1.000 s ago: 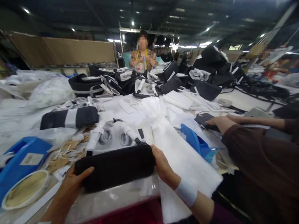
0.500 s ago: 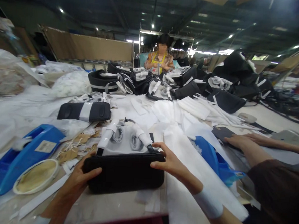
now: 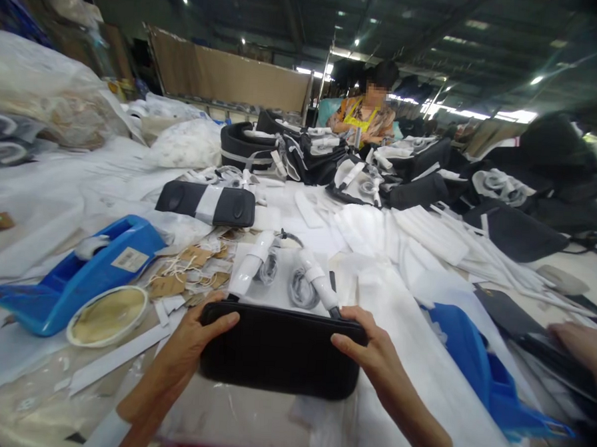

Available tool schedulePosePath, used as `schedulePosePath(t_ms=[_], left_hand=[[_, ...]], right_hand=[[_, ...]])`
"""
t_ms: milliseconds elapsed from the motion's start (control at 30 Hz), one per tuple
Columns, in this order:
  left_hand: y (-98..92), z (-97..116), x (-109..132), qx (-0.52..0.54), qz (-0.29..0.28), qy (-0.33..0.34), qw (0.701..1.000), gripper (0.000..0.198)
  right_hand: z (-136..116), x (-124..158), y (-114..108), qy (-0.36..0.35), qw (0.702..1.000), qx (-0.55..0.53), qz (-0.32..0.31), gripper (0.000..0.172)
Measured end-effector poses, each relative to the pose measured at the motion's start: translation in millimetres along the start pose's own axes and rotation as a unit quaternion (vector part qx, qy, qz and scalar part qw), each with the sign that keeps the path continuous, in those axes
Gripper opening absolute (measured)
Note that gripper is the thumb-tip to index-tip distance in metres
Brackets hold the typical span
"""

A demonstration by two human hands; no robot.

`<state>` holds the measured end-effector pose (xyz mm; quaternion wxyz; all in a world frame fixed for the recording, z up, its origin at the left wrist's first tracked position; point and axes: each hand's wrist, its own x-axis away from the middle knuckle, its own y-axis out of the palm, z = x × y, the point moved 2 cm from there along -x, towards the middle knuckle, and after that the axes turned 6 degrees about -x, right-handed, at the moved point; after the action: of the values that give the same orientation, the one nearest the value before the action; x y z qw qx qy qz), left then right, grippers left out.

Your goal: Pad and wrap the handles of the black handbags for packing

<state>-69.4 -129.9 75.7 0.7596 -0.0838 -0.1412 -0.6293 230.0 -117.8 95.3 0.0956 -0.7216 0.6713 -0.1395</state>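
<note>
A black handbag (image 3: 279,352) faces me near the table's front edge, its smooth dark side tilted toward me. White wrapping covers its handle (image 3: 318,278), and clear plastic coils lie between the wrapped parts behind the bag's upper edge. My left hand (image 3: 197,335) grips the left end, thumb on the near face and fingers behind. At the right end my right hand (image 3: 372,344) holds it the same way, thumb on the front and fingers hooked over the top corner.
Left are a blue tape dispenser (image 3: 96,266), a round tub (image 3: 107,315) and cardboard tags (image 3: 175,280). Another blue dispenser (image 3: 464,355) lies right, near a co-worker's hand (image 3: 585,348). A wrapped black bag (image 3: 207,204) and piled bags (image 3: 327,151) lie farther back; a person (image 3: 367,114) is opposite.
My right hand has shifted from the bag's top edge to its right end. The view has turned left, so the surroundings sit farther right. The co-worker's arm has partly left the picture.
</note>
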Motion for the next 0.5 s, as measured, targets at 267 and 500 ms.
schedulePosePath(t_ms=[267,500], left_hand=[[-6.7,-7.9,-12.2,-0.157,0.066,0.058,0.984,0.051],[-1.4,-13.0,-30.8,-0.163,0.078,0.052,0.982,0.069]], right_hand=[[6.2,-2.7,13.6,0.072,0.987,-0.145,-0.012,0.035],[23.4,-15.7,22.2,0.076,0.982,-0.173,0.021,0.037]])
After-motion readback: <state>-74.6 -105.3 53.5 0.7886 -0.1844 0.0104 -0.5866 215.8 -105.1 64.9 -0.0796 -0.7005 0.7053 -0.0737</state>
